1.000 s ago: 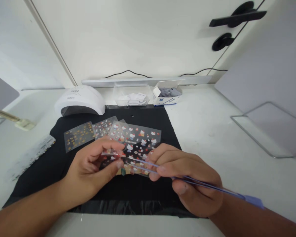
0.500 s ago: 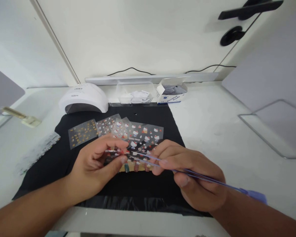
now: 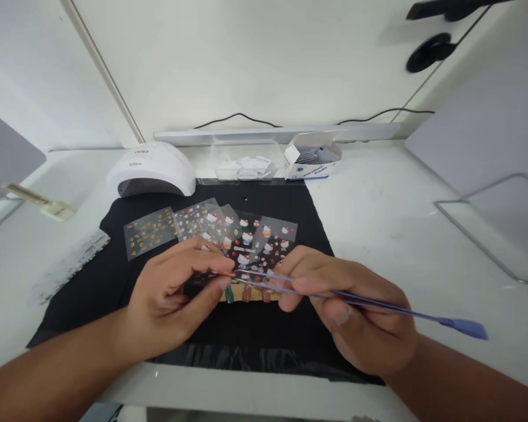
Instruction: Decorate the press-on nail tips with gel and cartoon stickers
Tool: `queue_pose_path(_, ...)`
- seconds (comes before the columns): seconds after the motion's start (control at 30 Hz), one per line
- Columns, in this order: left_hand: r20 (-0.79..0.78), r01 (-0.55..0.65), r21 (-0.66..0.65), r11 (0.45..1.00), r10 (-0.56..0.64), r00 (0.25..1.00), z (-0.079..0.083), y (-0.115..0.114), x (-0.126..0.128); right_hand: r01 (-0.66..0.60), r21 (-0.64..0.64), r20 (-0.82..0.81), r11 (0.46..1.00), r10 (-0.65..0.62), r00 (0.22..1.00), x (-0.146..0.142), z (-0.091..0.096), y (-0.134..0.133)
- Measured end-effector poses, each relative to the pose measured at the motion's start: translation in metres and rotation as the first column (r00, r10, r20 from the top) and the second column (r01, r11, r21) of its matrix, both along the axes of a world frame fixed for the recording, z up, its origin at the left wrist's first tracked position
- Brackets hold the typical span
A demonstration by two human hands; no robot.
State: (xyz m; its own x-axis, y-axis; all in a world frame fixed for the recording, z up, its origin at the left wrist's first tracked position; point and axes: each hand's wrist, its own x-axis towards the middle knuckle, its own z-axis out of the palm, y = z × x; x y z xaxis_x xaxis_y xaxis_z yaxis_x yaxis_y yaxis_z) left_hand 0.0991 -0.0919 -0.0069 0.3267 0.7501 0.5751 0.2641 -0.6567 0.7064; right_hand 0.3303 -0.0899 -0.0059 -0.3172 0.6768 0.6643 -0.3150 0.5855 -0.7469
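Left hand (image 3: 171, 299) is pinching a small sticker sheet (image 3: 205, 276) between thumb and forefinger, holding it tilted just above the black mat (image 3: 114, 281), near the mat's middle, probably so the tool can come in flat across its face. Right hand (image 3: 356, 316) is gripping purple tweezers (image 3: 378, 305) pen-style, fingers closed around the shaft, flat tail sticking out toward the desk's right edge; tips are pointing left and meeting the sheet right at the left thumb. Can't tell whether the tips are clamped on a sticker or only touching, too small. Hands are nearly together, both over the mat's centre, close to the desk's (image 3: 378, 223) near edge. Under the tweezers a row of painted nail tips on a tan strip (image 3: 246, 293) is lying on the mat, directly below the work, so whatever is being lifted has a short way to go. More sticker sheets (image 3: 229, 231) are fanned out overlapping toward the mat's far side, and one gold-patterned sheet (image 3: 149, 231) is lying apart at their left; all face up, so designs are readable. Nail lamp (image 3: 152, 170) is sitting at the mat's far-left corner, clear tray (image 3: 244, 167) and the alcohol pad box (image 3: 310, 161) along the desk's far edge, out of the hands' way. Another patterned strip (image 3: 70, 266) is lying off the mat's left edge.
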Motion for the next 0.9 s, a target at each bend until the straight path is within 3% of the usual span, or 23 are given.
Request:
queue_pose_path(0.27, -0.073, -0.071, 0.039, 0.997, 0.073, 0.995, -0.008, 0.003, -0.002, 0.014, 0.004, -0.002, 1.000, -0.014, 1.000, 0.001, -0.001, -0.001)
queue_pose_path(0.6, -0.114, -0.103, 0.062, 0.993, 0.110, 0.987, -0.001, 0.003, 0.000, 0.042, 0.007, 0.037, 0.999, -0.042, 0.998, 0.001, -0.002, -0.001)
queue_pose_path(0.9, -0.147, -0.070, 0.191, 0.979, 0.099, 0.984, 0.008, 0.002, 0.002, 0.031, -0.044, 0.038, 0.999, -0.029, 0.999, 0.002, -0.001, -0.001)
